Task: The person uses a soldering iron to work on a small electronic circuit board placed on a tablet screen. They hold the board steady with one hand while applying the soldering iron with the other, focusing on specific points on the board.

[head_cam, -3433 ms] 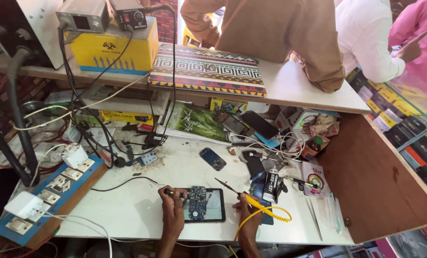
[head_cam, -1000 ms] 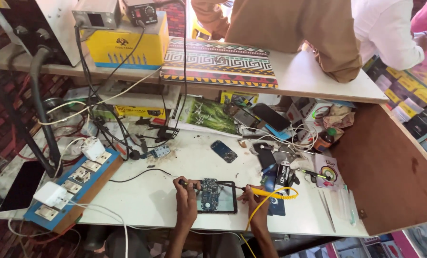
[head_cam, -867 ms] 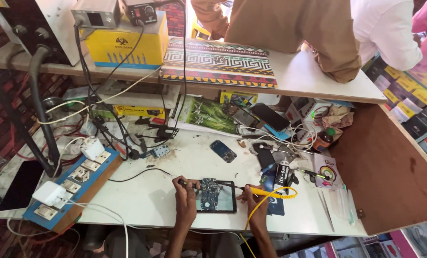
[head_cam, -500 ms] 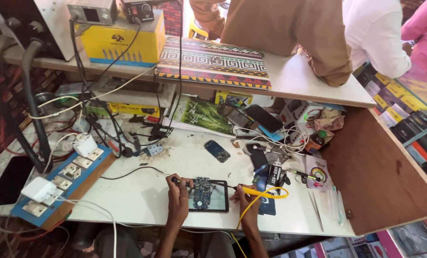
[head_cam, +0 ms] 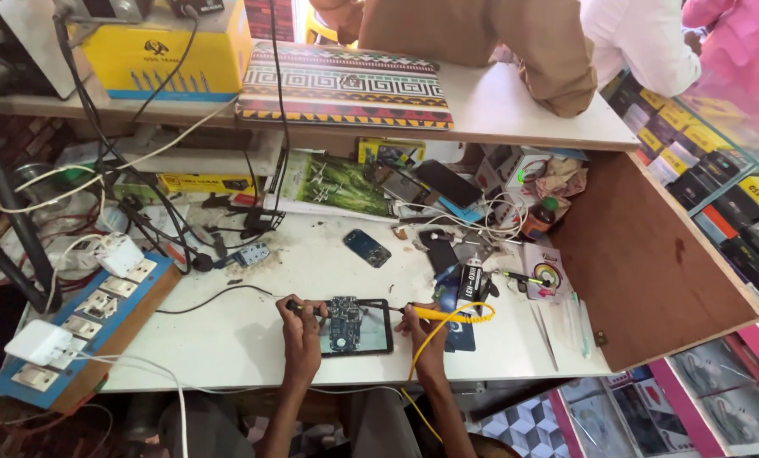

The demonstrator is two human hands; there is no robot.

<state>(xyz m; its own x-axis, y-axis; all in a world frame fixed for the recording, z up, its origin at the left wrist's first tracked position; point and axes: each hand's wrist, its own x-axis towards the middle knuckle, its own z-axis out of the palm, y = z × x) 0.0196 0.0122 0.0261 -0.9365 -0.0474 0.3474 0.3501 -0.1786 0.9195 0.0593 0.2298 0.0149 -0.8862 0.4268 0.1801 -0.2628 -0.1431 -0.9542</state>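
An opened phone (head_cam: pixel 355 326) with its circuit board showing lies flat near the front edge of the white workbench (head_cam: pixel 252 343). My left hand (head_cam: pixel 299 326) rests at the phone's left edge and pinches a thin black probe with a black lead. My right hand (head_cam: pixel 422 331) sits at the phone's right edge, holding a yellow-handled soldering iron (head_cam: pixel 447 315) whose tip points at the board. Its yellow cable loops down off the bench.
A dark phone (head_cam: pixel 367 248) lies mid-bench. Tools, phones and cables clutter the back right. A blue socket board (head_cam: pixel 86 318) with white plugs sits left. A yellow box (head_cam: pixel 167 55) and patterned laptop (head_cam: pixel 345 85) rest on the counter, where other people lean.
The camera has shifted and tilted a little. Both hands stay at the phone with the probe and the iron; nothing was picked up or let go.
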